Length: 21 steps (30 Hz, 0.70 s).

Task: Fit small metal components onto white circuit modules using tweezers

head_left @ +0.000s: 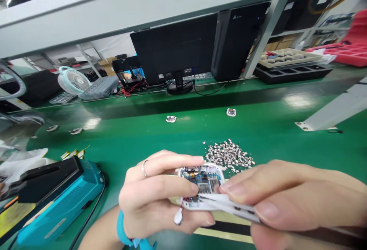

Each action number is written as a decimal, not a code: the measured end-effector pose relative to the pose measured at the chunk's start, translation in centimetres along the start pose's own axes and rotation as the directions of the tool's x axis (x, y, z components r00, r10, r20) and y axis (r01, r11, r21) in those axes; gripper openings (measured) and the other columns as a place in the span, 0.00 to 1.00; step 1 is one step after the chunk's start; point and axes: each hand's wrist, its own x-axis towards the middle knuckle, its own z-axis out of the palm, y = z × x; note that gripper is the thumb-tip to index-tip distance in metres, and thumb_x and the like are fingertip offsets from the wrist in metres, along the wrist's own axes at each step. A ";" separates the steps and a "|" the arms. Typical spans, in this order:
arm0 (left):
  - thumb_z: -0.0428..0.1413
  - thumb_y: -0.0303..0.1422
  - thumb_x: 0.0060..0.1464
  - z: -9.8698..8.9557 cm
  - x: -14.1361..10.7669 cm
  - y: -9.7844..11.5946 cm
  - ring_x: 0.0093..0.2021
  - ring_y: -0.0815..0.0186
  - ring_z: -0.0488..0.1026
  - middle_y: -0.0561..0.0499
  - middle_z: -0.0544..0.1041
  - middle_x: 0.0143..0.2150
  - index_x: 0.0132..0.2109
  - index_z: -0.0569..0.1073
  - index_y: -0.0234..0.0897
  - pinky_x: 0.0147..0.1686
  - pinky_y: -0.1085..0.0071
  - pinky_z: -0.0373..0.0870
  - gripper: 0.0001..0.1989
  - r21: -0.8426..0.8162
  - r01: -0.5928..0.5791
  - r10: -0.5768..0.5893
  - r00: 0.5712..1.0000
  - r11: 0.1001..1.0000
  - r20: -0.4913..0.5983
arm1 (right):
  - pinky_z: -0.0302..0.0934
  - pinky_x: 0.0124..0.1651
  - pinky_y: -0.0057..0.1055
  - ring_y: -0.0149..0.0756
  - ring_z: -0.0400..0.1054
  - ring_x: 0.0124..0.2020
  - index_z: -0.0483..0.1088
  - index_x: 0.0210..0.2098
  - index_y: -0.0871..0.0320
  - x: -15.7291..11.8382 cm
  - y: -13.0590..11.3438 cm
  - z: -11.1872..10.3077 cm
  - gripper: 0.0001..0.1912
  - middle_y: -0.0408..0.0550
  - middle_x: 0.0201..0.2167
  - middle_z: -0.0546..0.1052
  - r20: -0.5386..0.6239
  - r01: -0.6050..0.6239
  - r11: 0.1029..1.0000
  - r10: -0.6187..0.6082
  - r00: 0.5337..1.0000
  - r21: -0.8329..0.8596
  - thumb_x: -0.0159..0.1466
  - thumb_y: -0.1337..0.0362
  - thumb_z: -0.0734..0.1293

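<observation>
A small white casing (219, 171) with an exposed circuit board is held in my left hand (160, 192), whose fingers are pressed over its left side and beneath it. From the casing's lower left hangs a small round silver part (178, 216) on thin red wires. My right hand (298, 200) is closed around metal tweezers (243, 211), with the tips at the lower part of the board. Behind the casing lies a pile of tiny silver and dark pieces (229, 154).
Two similar white casings (171, 119) (231, 112) lie farther back on the green table (137, 139). A teal device (63, 204) with a cable stands at left. A monitor (177, 47), fan (73, 80), trays (289, 60) and a white post (335, 108) are beyond.
</observation>
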 end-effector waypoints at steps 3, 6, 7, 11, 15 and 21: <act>0.57 0.34 0.53 0.2 0.1 -0.1 0.36 0.66 0.72 0.43 0.72 0.40 0.31 0.68 0.29 0.29 0.75 0.72 0.11 -0.009 -0.001 0.001 1.000 1.000 -0.010 | 0.70 0.35 0.23 0.38 0.70 0.34 0.71 0.35 0.55 0.1 -0.1 0.4 0.04 0.43 0.35 0.72 0.043 0.098 0.995 -0.099 0.994 0.030 0.61 0.66 0.71; 0.57 0.35 0.53 0.3 0.0 -0.1 0.36 0.65 0.73 0.43 0.73 0.40 0.30 0.67 0.29 0.29 0.74 0.72 0.12 -0.016 -0.002 0.002 1.000 1.000 -0.022 | 0.70 0.36 0.22 0.37 0.69 0.35 0.72 0.34 0.53 0.5 -1.0 0.8 0.03 0.42 0.36 0.72 0.055 0.069 0.996 -0.072 0.996 0.053 0.61 0.66 0.71; 0.57 0.35 0.53 0.3 0.0 -0.1 0.36 0.65 0.73 0.43 0.73 0.40 0.30 0.67 0.29 0.29 0.74 0.72 0.12 -0.018 0.000 0.000 1.000 1.000 -0.020 | 0.70 0.36 0.22 0.37 0.69 0.35 0.72 0.34 0.53 0.6 -1.4 0.8 0.03 0.42 0.35 0.72 0.036 0.039 0.998 -0.041 0.999 0.044 0.61 0.65 0.71; 0.57 0.35 0.52 0.3 -0.1 -0.1 0.35 0.66 0.73 0.43 0.73 0.40 0.31 0.68 0.29 0.29 0.75 0.72 0.11 -0.023 0.016 -0.016 1.000 1.000 -0.006 | 0.69 0.37 0.21 0.38 0.69 0.35 0.72 0.31 0.55 0.7 -1.7 0.5 0.04 0.44 0.34 0.73 0.037 -0.010 1.000 0.010 0.999 -0.011 0.60 0.64 0.71; 0.58 0.35 0.52 0.4 0.1 0.0 0.35 0.67 0.73 0.44 0.73 0.40 0.30 0.68 0.30 0.30 0.76 0.72 0.11 -0.010 0.032 -0.032 0.999 0.999 -0.016 | 0.69 0.37 0.21 0.37 0.70 0.33 0.71 0.31 0.58 0.4 -0.4 0.1 0.04 0.45 0.34 0.73 0.111 0.137 0.991 -0.136 0.984 0.005 0.62 0.65 0.70; 0.60 0.33 0.50 0.4 -0.1 0.0 0.35 0.66 0.73 0.42 0.73 0.40 0.30 0.67 0.28 0.31 0.75 0.71 0.11 -0.037 -0.003 0.001 0.999 0.999 -0.046 | 0.70 0.37 0.22 0.38 0.70 0.32 0.70 0.31 0.59 0.0 0.3 0.1 0.05 0.45 0.32 0.73 0.049 0.119 0.993 -0.120 0.992 0.024 0.61 0.65 0.70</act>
